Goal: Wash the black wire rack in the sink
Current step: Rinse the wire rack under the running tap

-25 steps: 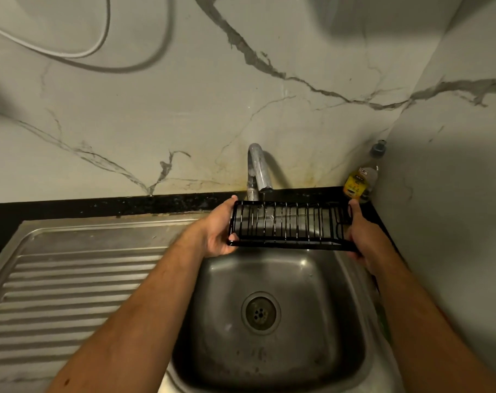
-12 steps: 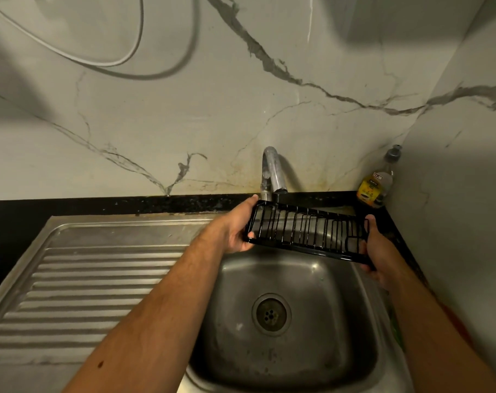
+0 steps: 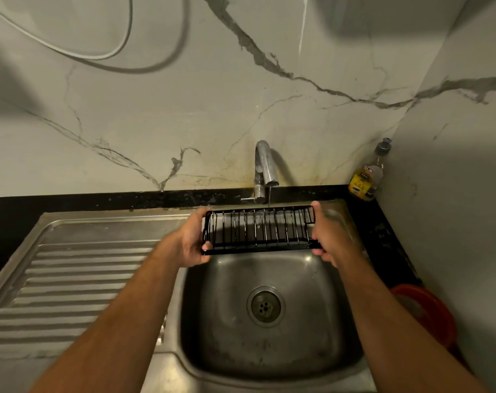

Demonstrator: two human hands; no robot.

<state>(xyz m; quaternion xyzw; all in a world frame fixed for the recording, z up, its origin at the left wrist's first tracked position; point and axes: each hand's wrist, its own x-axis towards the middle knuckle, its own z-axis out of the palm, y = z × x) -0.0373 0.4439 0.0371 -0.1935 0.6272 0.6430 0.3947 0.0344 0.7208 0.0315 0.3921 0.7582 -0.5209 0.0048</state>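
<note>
Both hands on rack (image 3: 259, 230): left hand (image 3: 194, 241) gripping left end, right hand (image 3: 330, 236) gripping right end, fingers curled round frame. Held level over back of sink (image 3: 337, 321), right under tap (image 3: 265, 168), thin stream hitting wires near middle. End grips likely to leave wires clear for water. Soap bottle (image 3: 367, 177) in corner, untouched.
</note>
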